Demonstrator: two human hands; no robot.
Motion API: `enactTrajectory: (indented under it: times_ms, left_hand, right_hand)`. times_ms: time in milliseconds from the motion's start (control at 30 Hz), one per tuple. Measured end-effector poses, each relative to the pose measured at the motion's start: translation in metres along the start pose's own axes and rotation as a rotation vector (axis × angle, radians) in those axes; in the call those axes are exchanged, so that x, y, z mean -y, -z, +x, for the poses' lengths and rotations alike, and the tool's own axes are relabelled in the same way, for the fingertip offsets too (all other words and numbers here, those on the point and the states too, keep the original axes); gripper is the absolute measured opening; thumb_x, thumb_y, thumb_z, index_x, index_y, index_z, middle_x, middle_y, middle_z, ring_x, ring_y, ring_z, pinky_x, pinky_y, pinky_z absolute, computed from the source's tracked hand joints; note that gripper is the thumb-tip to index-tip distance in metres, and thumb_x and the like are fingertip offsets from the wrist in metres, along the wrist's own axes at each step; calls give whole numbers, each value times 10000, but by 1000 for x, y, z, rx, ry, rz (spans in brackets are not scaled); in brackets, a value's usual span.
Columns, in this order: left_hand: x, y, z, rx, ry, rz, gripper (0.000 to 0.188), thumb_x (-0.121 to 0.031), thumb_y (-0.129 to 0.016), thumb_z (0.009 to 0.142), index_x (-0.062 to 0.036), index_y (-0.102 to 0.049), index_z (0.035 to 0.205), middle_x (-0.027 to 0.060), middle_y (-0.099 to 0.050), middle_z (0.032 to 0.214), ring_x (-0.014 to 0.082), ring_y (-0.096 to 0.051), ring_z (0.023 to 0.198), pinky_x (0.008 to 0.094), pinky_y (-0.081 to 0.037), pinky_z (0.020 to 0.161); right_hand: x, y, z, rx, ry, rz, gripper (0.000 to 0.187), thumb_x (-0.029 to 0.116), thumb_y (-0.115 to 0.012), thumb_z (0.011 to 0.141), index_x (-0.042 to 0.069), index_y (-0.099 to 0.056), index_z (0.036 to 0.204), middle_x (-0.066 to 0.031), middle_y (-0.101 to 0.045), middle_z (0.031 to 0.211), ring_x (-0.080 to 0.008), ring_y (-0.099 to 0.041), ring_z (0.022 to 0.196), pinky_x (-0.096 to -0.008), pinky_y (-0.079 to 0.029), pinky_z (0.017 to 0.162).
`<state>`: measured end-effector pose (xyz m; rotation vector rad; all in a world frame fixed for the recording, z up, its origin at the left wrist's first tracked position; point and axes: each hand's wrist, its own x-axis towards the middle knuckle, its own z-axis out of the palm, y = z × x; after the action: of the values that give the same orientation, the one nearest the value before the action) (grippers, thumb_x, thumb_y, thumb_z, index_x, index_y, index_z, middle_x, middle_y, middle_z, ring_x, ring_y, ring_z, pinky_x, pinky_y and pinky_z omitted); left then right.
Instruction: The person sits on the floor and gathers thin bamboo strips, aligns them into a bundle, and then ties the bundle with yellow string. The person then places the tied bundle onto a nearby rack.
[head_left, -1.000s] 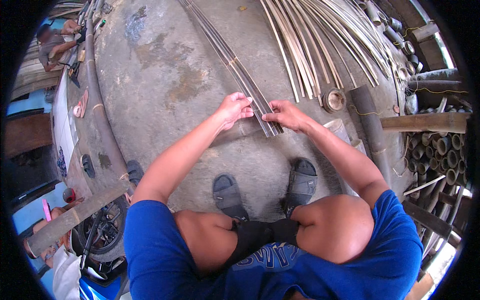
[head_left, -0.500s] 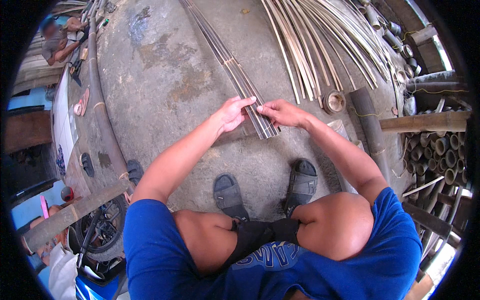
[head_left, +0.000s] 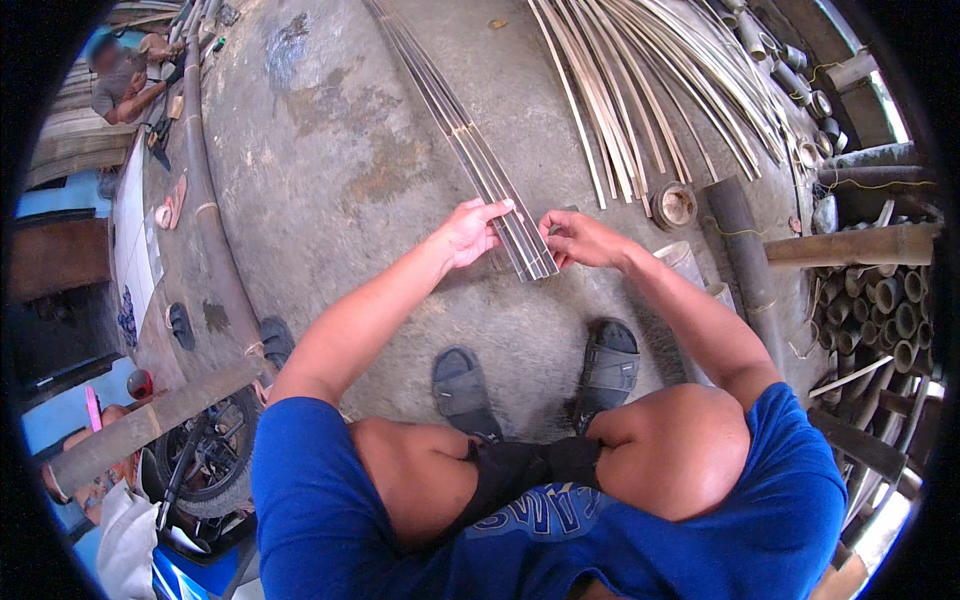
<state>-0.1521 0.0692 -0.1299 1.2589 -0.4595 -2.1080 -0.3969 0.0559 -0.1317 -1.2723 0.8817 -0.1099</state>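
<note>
One concrete floor (head_left: 260, 130): grey, with dark and brownish stains, spreading under the work area.

One long bamboo pole (head_left: 213, 235): thick, brown, lying along the left side of the floor.

Many loose pale strips (head_left: 598, 110): long, narrow, fanned across the floor at upper right, their near ends uneven.

One set of slim dark strips (head_left: 482, 160): several pieces side by side, lighter at the joints, running from the top edge of the view toward the person; its near end sits between the left hand (head_left: 468, 233) and the right hand (head_left: 585, 240), ahead of the feet.

One stack of bamboo tubes (head_left: 890, 300): cut ends facing out, at far right.

One seated person (head_left: 125, 85): grey top, at upper left, well apart from the strips.

One spoked wheel (head_left: 215, 450): black tyre, lower left.

One thick dark bamboo length (head_left: 738, 230): right of the right forearm.

Two hands: the left partly closed, thumb laid over the dark strips, gripping them from their left edge; the right with fingers curled at their right edge, whether pinching a strip cannot be told.

Two dark sandals (head_left: 463, 390): worn, on the floor below the strips.

One short bamboo ring (head_left: 673, 205): near the pale strips' ends.
</note>
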Motion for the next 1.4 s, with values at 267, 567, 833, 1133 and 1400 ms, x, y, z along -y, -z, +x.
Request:
enactTrajectory:
  times_ms: [267,567,833,1133,1400]
  left_hand:
    - [4,-8,10,-18,-60,-11,243,-180,-642,955,-42,-556,1135,108,-660,1083,234,-678,980,381,-576,880]
    - [5,-8,7,-88,-49,-8,248,-158,-647,945,-28,-562,1138,116,-671,1058,243,-681,985,394,-577,885]
    - [4,-12,6,-120,-62,6,194,-135,-613,962,-23,-567,1113,117,-673,1017,251,-690,923,396,-588,830]
    - [5,-4,12,-53,-14,2,198,-160,-632,958,-33,-571,1097,135,-682,1027,254,-685,971,407,-579,881]
    - [5,-2,10,-70,-19,41,231,-174,-649,952,-22,-565,1103,150,-676,1057,261,-681,990,410,-571,896]
  right_hand:
    - [3,1,-1,39,27,96,213,279,-640,973,76,-586,940,-31,-664,827,-120,-633,713,-267,-532,640]
    - [20,6,-12,150,-69,175,177,227,-614,985,75,-571,904,-40,-678,781,-126,-663,682,-268,-548,609]
    - [17,7,-11,172,-122,182,174,232,-617,975,63,-589,1005,-43,-656,745,-133,-652,670,-277,-537,603]
    - [92,40,-5,-968,529,-17,296,212,-637,956,75,-572,1210,5,-525,613,-81,-464,581,-284,-396,552]
    - [61,96,-36,-926,284,-567,309,241,-604,940,124,-615,1225,-196,-672,785,-355,-659,712,-450,-511,687]
